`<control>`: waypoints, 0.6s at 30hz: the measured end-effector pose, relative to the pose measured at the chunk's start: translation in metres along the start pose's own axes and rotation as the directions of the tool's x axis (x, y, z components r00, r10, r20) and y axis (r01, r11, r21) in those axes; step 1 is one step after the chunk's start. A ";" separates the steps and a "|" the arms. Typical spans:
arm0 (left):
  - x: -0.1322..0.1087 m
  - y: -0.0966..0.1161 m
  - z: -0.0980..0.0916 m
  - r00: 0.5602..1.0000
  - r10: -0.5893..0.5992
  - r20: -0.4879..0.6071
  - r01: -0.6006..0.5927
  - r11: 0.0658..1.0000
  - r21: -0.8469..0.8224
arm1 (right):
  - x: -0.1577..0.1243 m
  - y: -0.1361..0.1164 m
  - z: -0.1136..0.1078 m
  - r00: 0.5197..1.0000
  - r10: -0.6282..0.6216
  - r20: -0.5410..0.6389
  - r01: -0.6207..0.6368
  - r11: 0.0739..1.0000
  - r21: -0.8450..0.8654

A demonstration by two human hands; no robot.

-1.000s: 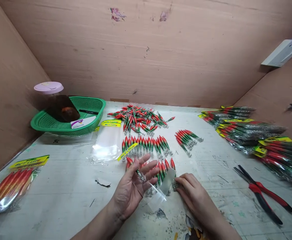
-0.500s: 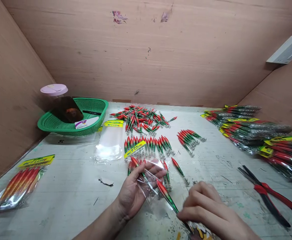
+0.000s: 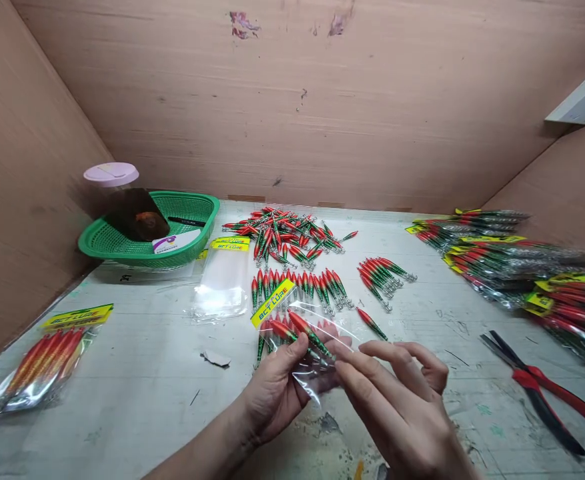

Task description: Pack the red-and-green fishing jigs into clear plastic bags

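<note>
My left hand (image 3: 271, 387) grips a clear plastic bag (image 3: 273, 303) with a yellow "BCT LURE" header, the thumb pressing on its front. Inside the bag lies one red-and-green squid jig (image 3: 282, 329). A second squid jig (image 3: 306, 328) slants beside it, mostly within the bag, its tail at the bag's mouth. The fingertips of my right hand (image 3: 402, 403) close on that tail end; its hooks are hidden. Behind the bag, more jigs lie in rows (image 3: 327, 287), partly covered by it. To the right, a single jig (image 3: 371, 323) rests near my right fingers.
A heap of jigs (image 3: 277, 233) and a small group (image 3: 379, 277) lie farther back. Flat header bags (image 3: 222, 280) sit by a green basket (image 3: 197, 247). Packed bags (image 3: 517, 260) and red-handled pliers (image 3: 535, 383) are right; a bag of orange jigs (image 3: 47, 360) is left.
My right hand has moved up and left, bringing the second jig from outside the bag's mouth to mostly within it. My left hand still holds the bag.
</note>
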State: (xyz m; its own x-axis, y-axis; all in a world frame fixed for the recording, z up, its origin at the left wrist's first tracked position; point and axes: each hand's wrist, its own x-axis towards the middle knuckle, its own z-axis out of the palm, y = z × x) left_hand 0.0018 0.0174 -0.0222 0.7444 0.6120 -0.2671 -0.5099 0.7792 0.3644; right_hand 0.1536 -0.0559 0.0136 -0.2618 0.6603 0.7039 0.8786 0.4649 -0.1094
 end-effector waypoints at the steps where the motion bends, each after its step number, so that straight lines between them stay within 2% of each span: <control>1: 0.000 0.000 0.000 1.000 0.007 0.000 -0.007 1.000 0.002 | 0.000 -0.001 0.001 1.000 0.020 -0.021 -0.021 0.999 -0.024; 6: 0.002 -0.003 0.001 0.998 0.047 -0.031 -0.047 0.999 0.023 | 0.000 -0.003 0.003 0.989 0.136 -0.065 -0.140 0.988 -0.062; 11: 0.001 -0.006 0.002 0.993 0.096 -0.065 -0.090 0.992 0.086 | 0.001 -0.005 0.005 0.982 0.155 -0.105 -0.165 0.982 -0.095; 16: -0.001 -0.004 0.003 0.992 0.105 -0.063 -0.096 0.987 0.126 | -0.005 -0.003 0.009 0.992 0.095 -0.084 -0.103 0.990 -0.096; 18: -0.002 -0.004 0.003 0.994 0.093 -0.050 -0.085 0.986 0.143 | -0.005 -0.001 0.010 0.972 0.185 -0.142 -0.194 0.979 -0.057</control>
State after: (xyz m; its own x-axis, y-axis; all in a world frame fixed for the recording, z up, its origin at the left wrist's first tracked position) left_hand 0.0033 0.0128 -0.0204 0.6708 0.6882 -0.2764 -0.5048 0.6968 0.5095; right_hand 0.1499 -0.0543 0.0033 -0.0355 0.6439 0.7643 0.9341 0.2933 -0.2037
